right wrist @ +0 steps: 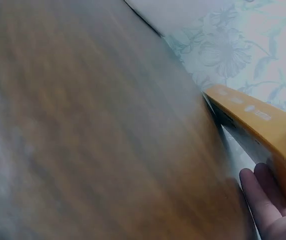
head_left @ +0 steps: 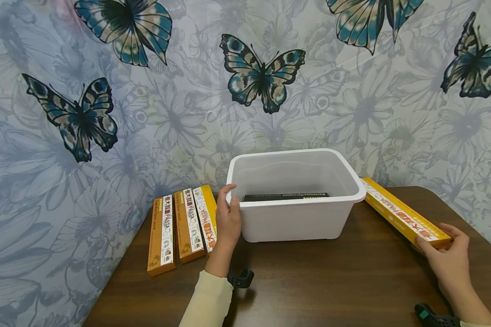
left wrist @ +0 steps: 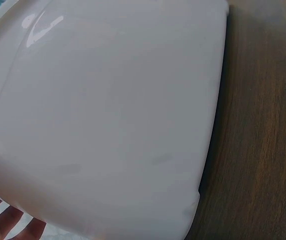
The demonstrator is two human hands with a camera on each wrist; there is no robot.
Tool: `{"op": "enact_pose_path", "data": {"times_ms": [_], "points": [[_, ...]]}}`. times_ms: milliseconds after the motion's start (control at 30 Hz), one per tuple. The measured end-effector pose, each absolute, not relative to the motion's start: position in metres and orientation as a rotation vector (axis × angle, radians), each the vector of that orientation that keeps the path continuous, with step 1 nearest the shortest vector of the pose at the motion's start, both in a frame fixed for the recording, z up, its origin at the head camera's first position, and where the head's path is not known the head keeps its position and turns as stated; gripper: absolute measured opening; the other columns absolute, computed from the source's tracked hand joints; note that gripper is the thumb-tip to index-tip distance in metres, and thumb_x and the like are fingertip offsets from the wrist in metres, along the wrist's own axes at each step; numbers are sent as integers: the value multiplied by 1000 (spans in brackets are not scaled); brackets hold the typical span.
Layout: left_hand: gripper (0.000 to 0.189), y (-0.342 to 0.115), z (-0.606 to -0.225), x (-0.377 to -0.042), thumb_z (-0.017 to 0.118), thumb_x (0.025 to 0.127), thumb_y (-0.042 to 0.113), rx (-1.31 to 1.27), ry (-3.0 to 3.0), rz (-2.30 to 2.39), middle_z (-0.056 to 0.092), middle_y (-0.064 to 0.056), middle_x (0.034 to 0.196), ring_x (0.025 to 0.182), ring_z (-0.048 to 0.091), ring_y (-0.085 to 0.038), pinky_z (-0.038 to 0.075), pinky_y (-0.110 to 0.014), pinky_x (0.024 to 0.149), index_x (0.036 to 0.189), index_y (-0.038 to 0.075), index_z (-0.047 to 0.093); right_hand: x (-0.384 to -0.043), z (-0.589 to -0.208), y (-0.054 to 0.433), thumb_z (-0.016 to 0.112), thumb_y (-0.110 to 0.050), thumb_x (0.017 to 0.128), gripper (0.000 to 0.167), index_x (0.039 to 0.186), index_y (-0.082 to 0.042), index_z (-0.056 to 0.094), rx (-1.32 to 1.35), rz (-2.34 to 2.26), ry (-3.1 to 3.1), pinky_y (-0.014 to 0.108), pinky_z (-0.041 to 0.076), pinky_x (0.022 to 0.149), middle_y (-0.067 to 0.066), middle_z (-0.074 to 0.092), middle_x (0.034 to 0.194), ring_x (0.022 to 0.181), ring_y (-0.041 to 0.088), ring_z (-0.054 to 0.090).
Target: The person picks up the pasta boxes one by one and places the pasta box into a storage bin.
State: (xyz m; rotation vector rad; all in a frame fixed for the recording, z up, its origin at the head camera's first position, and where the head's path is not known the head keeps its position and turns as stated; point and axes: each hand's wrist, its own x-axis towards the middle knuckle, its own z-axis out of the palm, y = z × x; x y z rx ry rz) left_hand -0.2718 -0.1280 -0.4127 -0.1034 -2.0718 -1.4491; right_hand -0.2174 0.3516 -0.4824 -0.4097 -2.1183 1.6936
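Note:
A white plastic tub [head_left: 296, 220] stands in the middle of the table near the wall, with a black box [head_left: 286, 197] visible inside it. My left hand [head_left: 229, 218] grips the tub's front left corner at the rim; in the left wrist view its fingertips [left wrist: 6, 220] curl at the tub's edge. On the right, my right hand [head_left: 452, 259] holds the near end of a yellow pasta box [head_left: 401, 210], thumb on top and fingers beneath. In the right wrist view this box [right wrist: 258, 117] tilts, its near end raised off the table.
Left of the tub lie several pasta boxes side by side: an orange-brown one [head_left: 161, 234], another [head_left: 189, 225] and a yellow one [head_left: 206, 213] partly behind my left hand. Butterfly-patterned covering [head_left: 180, 136] rises behind the brown wooden table [head_left: 319, 281].

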Motion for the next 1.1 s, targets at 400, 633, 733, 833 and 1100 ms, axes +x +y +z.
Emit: {"op": "enact_pose_path", "data": {"times_ms": [400, 633, 733, 833, 1100], "points": [[41, -126, -411, -271, 38, 98, 33, -81, -2077, -1466, 55, -10, 140, 121, 54, -27, 43, -53, 101, 135, 21, 50, -223, -474, 353, 71, -4, 88, 49, 122, -30, 48, -590, 2100, -1594, 16, 56, 60, -20, 34, 121, 103, 1, 44], [41, -126, -411, -271, 37, 98, 34, -67, -2083, -1447, 60, -13, 126, 115, 55, -26, 45, -49, 97, 135, 22, 50, -222, -470, 357, 64, 7, 88, 48, 121, -23, 45, -526, 2291, -1161, 28, 59, 58, -10, 36, 126, 111, 7, 50], [41, -126, -411, -271, 37, 98, 34, -72, -2086, -1439, 57, -13, 103, 105, 55, -26, 45, -45, 90, 135, 22, 50, -221, -468, 357, 63, 8, 89, 49, 121, -24, 43, -518, 2300, -1090, 28, 59, 59, -10, 35, 127, 112, 7, 51], [42, -126, -411, -271, 36, 98, 35, -86, -2084, -1433, 51, -11, 92, 100, 53, -25, 43, -42, 87, 135, 21, 50, -220, -467, 358, 62, 9, 89, 51, 121, -24, 41, -497, 2314, -1034, 30, 59, 59, -9, 35, 128, 103, 6, 59], [41, -125, -412, -271, 37, 98, 33, -83, -2072, -1446, 60, -13, 122, 108, 57, -29, 46, -48, 92, 135, 20, 50, -218, -466, 358, 58, 14, 90, 53, 126, -20, 38, -340, 2375, -875, 34, 59, 57, -5, 37, 129, 84, 14, 69]]}}
